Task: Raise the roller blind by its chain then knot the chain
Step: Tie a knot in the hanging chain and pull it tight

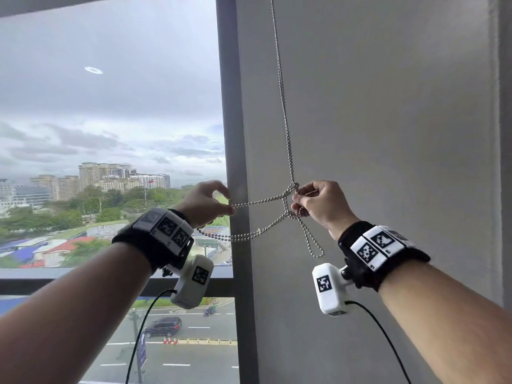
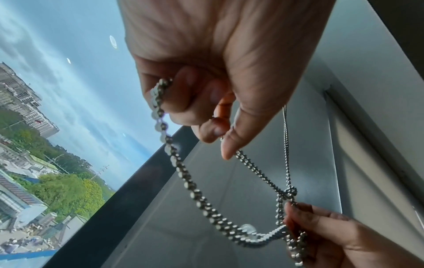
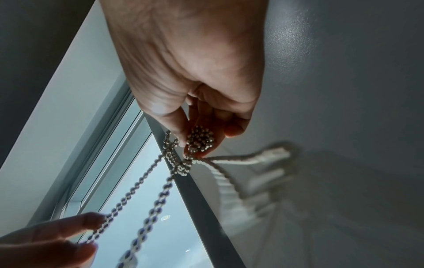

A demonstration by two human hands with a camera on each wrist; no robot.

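A silver bead chain (image 1: 283, 106) hangs down the grey wall beside the window. At hand height it is crossed into a loose knot (image 1: 293, 187). My right hand (image 1: 318, 203) pinches the chain (image 3: 199, 139) just at that knot. My left hand (image 1: 210, 202) pinches a doubled strand (image 2: 252, 172) pulled out sideways from the knot, and a second doubled strand (image 2: 181, 170) sags from its curled fingers. A short loop (image 1: 314, 245) dangles below the right hand. In the left wrist view the knot (image 2: 290, 192) sits just above the right fingertips. The blind itself is out of sight above.
A dark window frame post (image 1: 235, 162) stands between the glass (image 1: 110, 106) and the grey wall (image 1: 388, 134). A sill rail (image 1: 55, 275) runs below the left arm. Camera cables hang from both wrists.
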